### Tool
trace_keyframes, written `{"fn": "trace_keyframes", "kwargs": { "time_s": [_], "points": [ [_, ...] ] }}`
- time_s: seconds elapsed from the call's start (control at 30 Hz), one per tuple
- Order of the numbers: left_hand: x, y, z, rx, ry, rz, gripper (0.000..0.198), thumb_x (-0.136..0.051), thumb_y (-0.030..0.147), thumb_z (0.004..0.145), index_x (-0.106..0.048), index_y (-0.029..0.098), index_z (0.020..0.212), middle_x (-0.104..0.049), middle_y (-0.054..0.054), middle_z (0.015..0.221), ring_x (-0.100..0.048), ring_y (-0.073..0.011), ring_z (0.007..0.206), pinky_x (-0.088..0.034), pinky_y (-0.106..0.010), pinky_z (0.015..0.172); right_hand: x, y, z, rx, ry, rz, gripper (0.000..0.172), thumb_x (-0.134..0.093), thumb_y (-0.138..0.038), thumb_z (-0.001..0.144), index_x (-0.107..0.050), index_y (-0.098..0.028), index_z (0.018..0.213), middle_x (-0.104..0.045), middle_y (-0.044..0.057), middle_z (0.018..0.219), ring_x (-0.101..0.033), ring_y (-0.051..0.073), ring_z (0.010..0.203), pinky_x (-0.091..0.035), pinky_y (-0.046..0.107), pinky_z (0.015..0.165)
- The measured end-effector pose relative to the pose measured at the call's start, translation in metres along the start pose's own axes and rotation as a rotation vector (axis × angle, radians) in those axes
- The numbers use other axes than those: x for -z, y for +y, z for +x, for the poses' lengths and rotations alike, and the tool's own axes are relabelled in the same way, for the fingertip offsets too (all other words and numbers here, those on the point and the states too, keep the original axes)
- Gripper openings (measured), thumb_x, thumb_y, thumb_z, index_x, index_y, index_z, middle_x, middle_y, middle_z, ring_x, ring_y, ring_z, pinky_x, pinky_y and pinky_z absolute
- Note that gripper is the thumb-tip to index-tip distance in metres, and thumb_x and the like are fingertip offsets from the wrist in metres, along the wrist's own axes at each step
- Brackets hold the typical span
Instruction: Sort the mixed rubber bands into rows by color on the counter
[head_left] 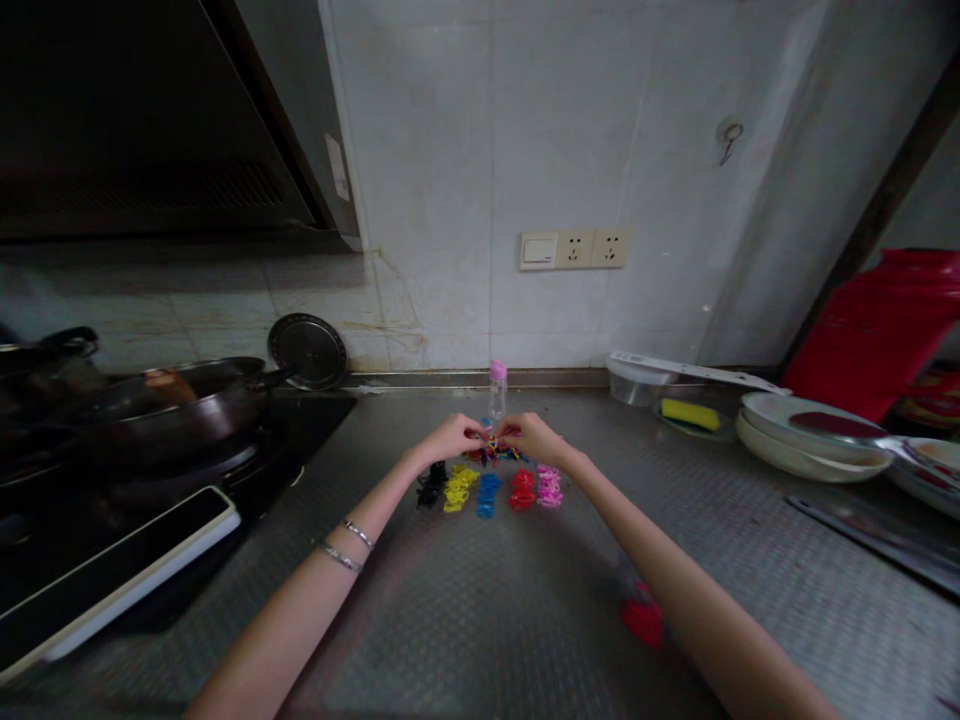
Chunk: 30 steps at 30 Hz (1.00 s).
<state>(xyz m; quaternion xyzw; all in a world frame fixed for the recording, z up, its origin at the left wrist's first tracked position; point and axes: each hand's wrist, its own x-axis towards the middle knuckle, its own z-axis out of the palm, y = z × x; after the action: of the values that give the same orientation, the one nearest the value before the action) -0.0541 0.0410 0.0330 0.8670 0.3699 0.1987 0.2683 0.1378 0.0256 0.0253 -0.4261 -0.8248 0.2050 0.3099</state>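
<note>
My left hand [456,436] and my right hand [531,436] meet over a mixed pile of small coloured rubber bands [495,455], thumbs and fingers pinched together. Bits of band show between the fingertips, too small to count. In front of the pile, sorted bands lie in a row: black [431,486], yellow [459,487], blue [488,494], red [523,489] and pink [549,485]. Right behind my hands stands a clear bottle with a pink cap [498,371]. Two silver bracelets circle my left forearm.
At left, a pan [172,410] sits on the black stove. To the right are a clear plastic tub [632,382], a yellow sponge [690,414], stacked plates [806,440] and a dark-handled knife [870,535]. A blurred red item [641,622] lies by my right forearm.
</note>
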Motion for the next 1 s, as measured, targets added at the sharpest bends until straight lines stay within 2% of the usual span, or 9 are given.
{"fn": "trace_keyframes", "kwargs": {
  "time_s": [0.33,0.5,0.77,1.0],
  "points": [
    [0.001,-0.004,0.000,0.009,-0.013,-0.033,0.029,-0.054,0.030,0.070,-0.069,0.008,0.082,-0.064,-0.003,0.066,-0.050,-0.0117,0.059,-0.035,-0.020,0.054,-0.003,-0.003,0.000,0.029,0.008,0.039,0.019,-0.052,-0.013,0.069,-0.066,-0.012,0.082,-0.067,0.005,0.076,-0.060,0.013,0.069,-0.044,0.021,0.063],
    [0.003,-0.004,-0.001,0.007,-0.006,-0.020,0.027,-0.055,0.029,0.069,-0.069,0.008,0.078,-0.059,0.000,0.059,-0.045,-0.0092,0.054,-0.031,-0.019,0.051,-0.003,-0.002,0.000,0.090,-0.036,0.000,0.021,-0.052,-0.016,0.071,-0.069,-0.015,0.084,-0.068,0.005,0.081,-0.060,0.014,0.072,-0.044,0.023,0.067],
    [0.005,-0.010,-0.001,0.002,-0.049,-0.076,0.026,-0.057,0.029,0.068,-0.069,0.008,0.077,-0.059,-0.001,0.059,-0.044,-0.0089,0.054,-0.032,-0.019,0.052,-0.002,-0.006,-0.001,0.064,-0.039,0.027,0.019,-0.056,-0.021,0.070,-0.068,-0.013,0.081,-0.068,0.006,0.077,-0.060,0.013,0.069,-0.044,0.022,0.064],
    [0.010,-0.012,-0.002,0.049,-0.116,-0.111,0.024,-0.059,0.027,0.066,-0.070,0.010,0.079,-0.063,-0.002,0.065,-0.049,-0.0099,0.058,-0.034,-0.019,0.055,-0.003,-0.005,-0.001,0.046,-0.115,0.058,0.020,-0.056,-0.027,0.070,-0.068,-0.013,0.079,-0.066,0.004,0.071,-0.057,0.011,0.062,-0.042,0.020,0.058]
  ]
}}
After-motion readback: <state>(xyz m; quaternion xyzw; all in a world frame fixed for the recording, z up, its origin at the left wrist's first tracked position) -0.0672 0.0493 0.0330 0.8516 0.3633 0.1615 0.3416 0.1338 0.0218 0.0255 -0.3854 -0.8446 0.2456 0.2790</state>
